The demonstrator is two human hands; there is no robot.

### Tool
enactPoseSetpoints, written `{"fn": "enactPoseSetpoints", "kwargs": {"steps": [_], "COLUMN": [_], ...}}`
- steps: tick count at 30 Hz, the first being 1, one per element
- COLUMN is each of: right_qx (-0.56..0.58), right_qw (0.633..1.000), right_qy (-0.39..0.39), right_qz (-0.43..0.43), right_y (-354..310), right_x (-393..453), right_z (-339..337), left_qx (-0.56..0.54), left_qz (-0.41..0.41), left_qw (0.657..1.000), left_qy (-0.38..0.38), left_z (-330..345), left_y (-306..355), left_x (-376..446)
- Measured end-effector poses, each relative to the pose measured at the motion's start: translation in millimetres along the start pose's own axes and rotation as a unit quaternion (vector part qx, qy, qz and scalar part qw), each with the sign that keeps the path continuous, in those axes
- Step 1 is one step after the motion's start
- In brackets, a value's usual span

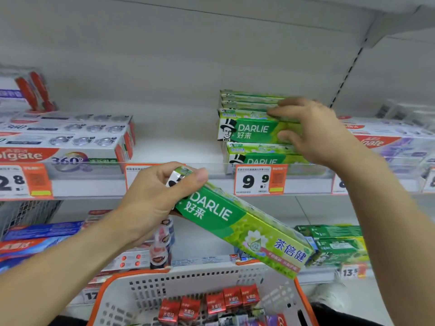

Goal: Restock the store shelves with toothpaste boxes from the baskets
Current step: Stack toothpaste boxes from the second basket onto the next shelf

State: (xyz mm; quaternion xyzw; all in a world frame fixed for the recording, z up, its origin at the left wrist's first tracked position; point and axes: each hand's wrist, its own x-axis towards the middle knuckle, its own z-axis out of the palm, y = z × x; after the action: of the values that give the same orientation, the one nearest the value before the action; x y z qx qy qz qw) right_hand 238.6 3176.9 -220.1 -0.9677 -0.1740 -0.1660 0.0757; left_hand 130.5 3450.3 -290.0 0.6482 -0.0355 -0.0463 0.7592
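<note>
With the left hand (153,198) gripping a green box (240,228) below the stack (254,128), the right hand (313,132), fingers closed on the stack's top box, should square it before adding.

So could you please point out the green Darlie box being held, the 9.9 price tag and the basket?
green Darlie box (237,222): head view, middle of its front face.
9.9 price tag (255,181): head view, on the printed digits.
basket (188,282): head view, bare perforated back wall.
</note>
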Motion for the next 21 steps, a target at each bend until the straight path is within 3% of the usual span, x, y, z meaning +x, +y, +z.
{"fn": "enactPoseSetpoints", "kwargs": {"steps": [3, 5, 8, 10, 11, 14, 17, 21], "right_qx": [0.010, 0.114, 0.262, 0.199, 0.158, 0.153, 0.179, 0.220], "right_qw": [0.998, 0.991, 0.956, 0.949, 0.951, 0.965, 0.973, 0.973], "right_qy": [0.057, 0.057, -0.120, -0.232, -0.252, -0.178, -0.100, -0.027], "right_qz": [-0.020, -0.034, -0.058, -0.079, -0.090, -0.115, -0.108, -0.068], "right_y": [-14, -27, -48, -52, -52, -43, -26, -5], "right_x": [-9, -22, -44, -54, -56, -54, -50, -38], "right_z": [-17, -40, -67, -69, -67, -68, -76, -65], "left_qx": [-0.015, -0.025, -0.047, -0.055, -0.065, -0.052, 0.159, 0.406], "left_qz": [0.006, 0.019, 0.059, 0.081, 0.091, 0.141, 0.187, 0.186], "left_qw": [1.000, 0.999, 0.996, 0.993, 0.991, 0.983, 0.965, 0.892], "left_qy": [0.009, 0.022, 0.037, 0.061, 0.077, 0.107, 0.097, 0.063], "left_z": [5, 8, 13, 19, 21, 30, 39, 37], "left_y": [3, 5, 13, 20, 24, 38, 55, 55], "left_x": [-1, -2, -5, -5, -5, -2, 3, 34]}}
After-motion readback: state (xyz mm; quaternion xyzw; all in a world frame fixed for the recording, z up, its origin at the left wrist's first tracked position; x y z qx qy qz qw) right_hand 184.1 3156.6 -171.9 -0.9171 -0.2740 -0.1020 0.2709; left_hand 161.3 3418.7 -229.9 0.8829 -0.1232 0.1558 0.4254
